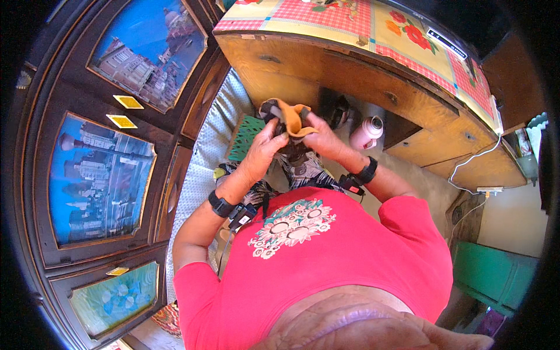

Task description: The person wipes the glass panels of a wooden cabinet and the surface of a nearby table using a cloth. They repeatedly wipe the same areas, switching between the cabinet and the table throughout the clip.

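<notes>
Both hands are raised in front of my lap, holding a soft dark thing with a curled tan-orange rim or lining (293, 121). It could be a shoe, but its kind cannot be made out. My left hand (267, 144) grips its near left side, with the fingers partly hidden behind it. On its right side, my right hand (322, 137) pinches the tan edge, thumb uppermost. Below the hands are my legs in black-and-white patterned trousers (303, 171). A dark object (339, 112) stands on the floor just beyond my right hand.
A pink flask (367, 133) stands under the wooden table (338, 70), right of my hands. A green perforated stool or crate (240, 140) is at left, before a white dotted curtain (201, 151). Dark cabinet doors (105, 256) line the left. A white cable (473, 158) hangs at right.
</notes>
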{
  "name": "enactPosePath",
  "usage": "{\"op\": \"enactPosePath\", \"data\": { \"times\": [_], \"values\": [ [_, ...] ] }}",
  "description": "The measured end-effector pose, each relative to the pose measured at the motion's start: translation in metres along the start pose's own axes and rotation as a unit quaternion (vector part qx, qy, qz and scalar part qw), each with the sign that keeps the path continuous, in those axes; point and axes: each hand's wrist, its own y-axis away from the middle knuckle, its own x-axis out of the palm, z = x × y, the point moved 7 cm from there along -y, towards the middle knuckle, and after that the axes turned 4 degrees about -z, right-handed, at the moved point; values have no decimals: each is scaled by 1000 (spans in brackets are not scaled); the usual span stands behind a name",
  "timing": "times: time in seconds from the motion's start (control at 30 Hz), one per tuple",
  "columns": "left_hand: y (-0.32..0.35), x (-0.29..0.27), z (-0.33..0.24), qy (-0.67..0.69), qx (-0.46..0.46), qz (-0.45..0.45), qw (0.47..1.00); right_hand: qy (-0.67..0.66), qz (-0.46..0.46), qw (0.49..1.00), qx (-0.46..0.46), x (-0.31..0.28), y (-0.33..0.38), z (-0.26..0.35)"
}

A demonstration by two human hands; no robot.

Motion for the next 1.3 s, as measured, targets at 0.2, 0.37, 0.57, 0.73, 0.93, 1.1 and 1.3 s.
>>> {"op": "enactPosePath", "data": {
  "times": [0.2,0.37,0.57,0.73,0.93,1.1,1.3],
  "values": [
    [4,8,4,13,-45,32,998,96,-61,992,52,-57,-6,11],
    [-8,-43,56,-100,-22,13,995,312,-231,902,-187,-165,0,112],
    [-2,-186,186,-375,-105,-147,909,589,-413,670,-184,-309,13,190],
    [50,-243,261,-591,-220,-101,769,731,-291,613,-71,-342,23,158],
    [84,-239,303,-654,-262,-105,702,684,-416,588,-116,-373,46,173],
    [88,-228,290,-637,-306,-143,693,660,-382,639,-104,-399,5,148],
    [88,-216,269,-646,-284,-162,690,696,-309,644,74,-374,-16,83]
  ]
}}
